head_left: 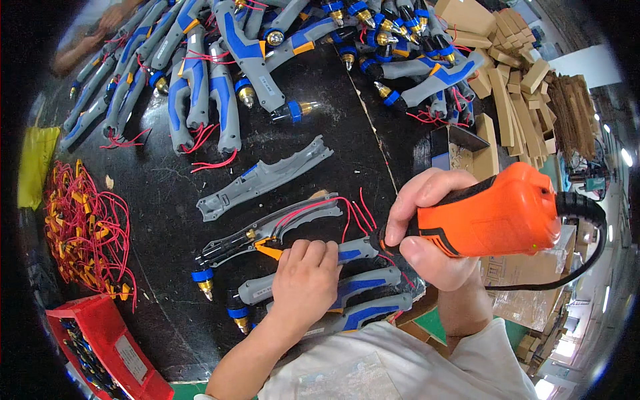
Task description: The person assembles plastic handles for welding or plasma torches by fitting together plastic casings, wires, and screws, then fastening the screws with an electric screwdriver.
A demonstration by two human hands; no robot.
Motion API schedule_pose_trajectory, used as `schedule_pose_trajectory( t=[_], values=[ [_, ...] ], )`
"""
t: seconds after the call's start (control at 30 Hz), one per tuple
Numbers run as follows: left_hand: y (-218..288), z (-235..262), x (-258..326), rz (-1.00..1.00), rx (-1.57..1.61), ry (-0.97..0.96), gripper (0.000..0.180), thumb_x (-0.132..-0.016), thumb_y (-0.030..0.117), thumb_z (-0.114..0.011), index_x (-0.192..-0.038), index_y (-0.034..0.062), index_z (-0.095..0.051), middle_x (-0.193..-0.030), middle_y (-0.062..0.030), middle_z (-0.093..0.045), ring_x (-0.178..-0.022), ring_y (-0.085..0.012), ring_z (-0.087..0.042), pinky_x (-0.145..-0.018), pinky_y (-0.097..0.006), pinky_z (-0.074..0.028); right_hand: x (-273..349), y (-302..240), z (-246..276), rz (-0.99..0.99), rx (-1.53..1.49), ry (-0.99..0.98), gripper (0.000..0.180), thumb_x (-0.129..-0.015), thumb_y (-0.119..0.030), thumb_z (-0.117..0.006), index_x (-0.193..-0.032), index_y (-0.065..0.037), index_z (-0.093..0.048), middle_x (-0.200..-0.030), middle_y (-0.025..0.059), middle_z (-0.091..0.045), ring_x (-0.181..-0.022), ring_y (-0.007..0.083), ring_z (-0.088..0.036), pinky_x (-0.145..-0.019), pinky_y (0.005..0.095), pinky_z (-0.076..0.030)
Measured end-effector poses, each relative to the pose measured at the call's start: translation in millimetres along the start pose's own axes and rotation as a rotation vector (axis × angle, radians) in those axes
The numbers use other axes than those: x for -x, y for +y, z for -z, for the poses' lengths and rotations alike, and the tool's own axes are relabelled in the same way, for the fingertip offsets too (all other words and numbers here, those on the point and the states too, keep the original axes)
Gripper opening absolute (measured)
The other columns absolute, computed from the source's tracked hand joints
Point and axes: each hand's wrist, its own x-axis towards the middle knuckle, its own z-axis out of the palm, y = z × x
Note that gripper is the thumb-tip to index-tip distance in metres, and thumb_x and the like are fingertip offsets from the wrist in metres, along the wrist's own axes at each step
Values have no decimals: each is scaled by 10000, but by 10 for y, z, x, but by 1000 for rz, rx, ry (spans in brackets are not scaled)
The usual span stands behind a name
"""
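The person wears a white shirt (413, 363) with a pale greyish print (343, 379) on the front; short sleeves (495, 350) leave both forearms (253, 357) bare.

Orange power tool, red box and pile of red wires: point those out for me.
Orange power tool (493, 213), head view: middle of its body.
Red box (109, 324), head view: its side wall.
Pile of red wires (81, 230), head view: its middle.

The right hand (443, 267) grips an orange tool (490, 217); the left hand (307, 277) lies across a handle (358, 251). Beyond that hand lies a shell (270, 179); leftward, wires (87, 227).
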Motion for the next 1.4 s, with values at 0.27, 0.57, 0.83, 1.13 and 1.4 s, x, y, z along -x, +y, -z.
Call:
schedule_pose_trajectory(
  t=[0.27,0.57,0.83,1.13,1.4],
  values=[
    [8,-24,-15,-18,-3,12,361,-740,163,-772,-1071,51,-682,-942,-57,-612,-939,-264,-593,-783,-399,-484,18,-117,30,-26,131,-45,408,-783,7,-730,-1103,-61,-486,-980,131,-561,-738,176,-656,-691,300,-589],
    [15,-15,-29,-37,8,15,397,-713,149,-788,-1084,47,-689,-975,-62,-631,-945,-269,-604,-785,-406,-497,-133,-45,263,168,-219,-319,347,-739,-41,-817,-1034,-35,-634,-970,191,-691,-712,194,-683,-641,301,-584],
    [9,-5,-19,-3,-14,-9,388,-731,163,-779,-1091,51,-689,-959,-63,-624,-943,-265,-600,-781,-399,-493,-131,11,78,-58,-339,-104,292,-691,-32,-820,-905,-49,-622,-827,139,-673,-654,183,-670,-595,281,-563],
    [5,-9,-19,-22,-7,-5,385,-739,167,-762,-1095,40,-688,-952,-62,-625,-938,-262,-603,-779,-397,-493,-89,-118,98,2,-110,-157,270,-690,-31,-817,-879,-71,-628,-805,97,-680,-681,179,-685,-629,316,-579],
    [25,9,-22,5,51,2,446,-685,81,-815,-1111,21,-693,-997,-110,-647,-933,-314,-624,-807,-420,-527,300,-338,380,232,-228,-30,481,-765,8,-781,-1151,-66,-503,-1153,159,-568,-741,236,-698,-746,396,-594]
  ],
)
